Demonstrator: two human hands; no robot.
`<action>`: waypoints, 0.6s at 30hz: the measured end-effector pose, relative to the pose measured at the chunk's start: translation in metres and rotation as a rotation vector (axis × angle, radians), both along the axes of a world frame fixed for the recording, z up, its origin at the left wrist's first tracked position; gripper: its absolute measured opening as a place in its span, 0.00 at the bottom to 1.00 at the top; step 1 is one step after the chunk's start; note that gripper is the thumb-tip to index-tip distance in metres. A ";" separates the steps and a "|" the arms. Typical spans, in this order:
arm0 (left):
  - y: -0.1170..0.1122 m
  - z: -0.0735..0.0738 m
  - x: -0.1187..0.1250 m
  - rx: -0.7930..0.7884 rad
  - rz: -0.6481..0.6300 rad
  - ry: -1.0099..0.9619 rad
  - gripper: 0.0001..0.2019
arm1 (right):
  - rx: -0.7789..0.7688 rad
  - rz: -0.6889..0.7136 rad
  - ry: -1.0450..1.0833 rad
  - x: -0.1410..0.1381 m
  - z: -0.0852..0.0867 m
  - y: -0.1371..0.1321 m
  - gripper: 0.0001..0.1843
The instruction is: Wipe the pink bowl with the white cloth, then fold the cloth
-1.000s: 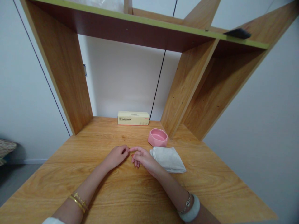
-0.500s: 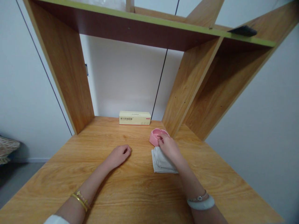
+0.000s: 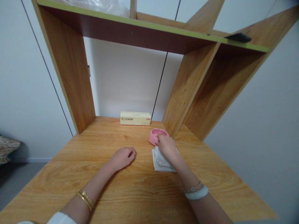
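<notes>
A pink ashtray (image 3: 153, 136), round with a notched rim, stands toward the back right of the wooden desk. My right hand (image 3: 166, 145) pinches its near rim, one finger bent over the edge and the thumb low on the outside. Under that hand lies a folded light grey cloth (image 3: 159, 162), just in front of the ashtray; my wrist covers part of it. To the left, my left hand (image 3: 123, 157) rests on the desk with its fingers curled in and nothing visible in them.
A cream cling-film box (image 3: 135, 119) lies at the back of the desk (image 3: 140, 189). Wooden uprights rise left and right, carrying a shelf (image 3: 149, 29) over the desk. On the shelf are clear plastic wrapping (image 3: 100, 7) and a dark flat object (image 3: 238, 37).
My right hand's fingers have closed on the ashtray's near rim. My left hand has slid slightly right. The camera view has shifted a little.
</notes>
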State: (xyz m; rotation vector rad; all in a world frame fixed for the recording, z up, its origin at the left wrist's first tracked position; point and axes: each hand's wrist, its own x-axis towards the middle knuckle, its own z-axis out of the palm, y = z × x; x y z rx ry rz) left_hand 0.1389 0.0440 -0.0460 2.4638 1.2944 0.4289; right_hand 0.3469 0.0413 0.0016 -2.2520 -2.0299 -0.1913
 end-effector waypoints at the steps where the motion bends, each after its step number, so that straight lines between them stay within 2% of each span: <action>1: -0.003 0.001 0.002 0.002 -0.029 0.018 0.14 | 0.003 0.017 -0.006 -0.005 0.003 0.001 0.09; 4: -0.011 0.001 0.010 0.003 -0.118 0.075 0.13 | -0.009 0.107 -0.001 -0.030 0.013 0.005 0.09; 8: -0.018 -0.003 0.018 0.009 -0.170 0.107 0.13 | -0.016 0.324 0.012 -0.083 0.022 0.010 0.10; 13: -0.016 -0.010 0.016 0.010 -0.191 -0.095 0.10 | -0.048 0.553 -0.013 -0.146 0.024 0.020 0.11; 18: -0.014 -0.013 0.010 -0.041 -0.128 -0.228 0.10 | -0.072 0.636 0.000 -0.178 0.019 0.034 0.12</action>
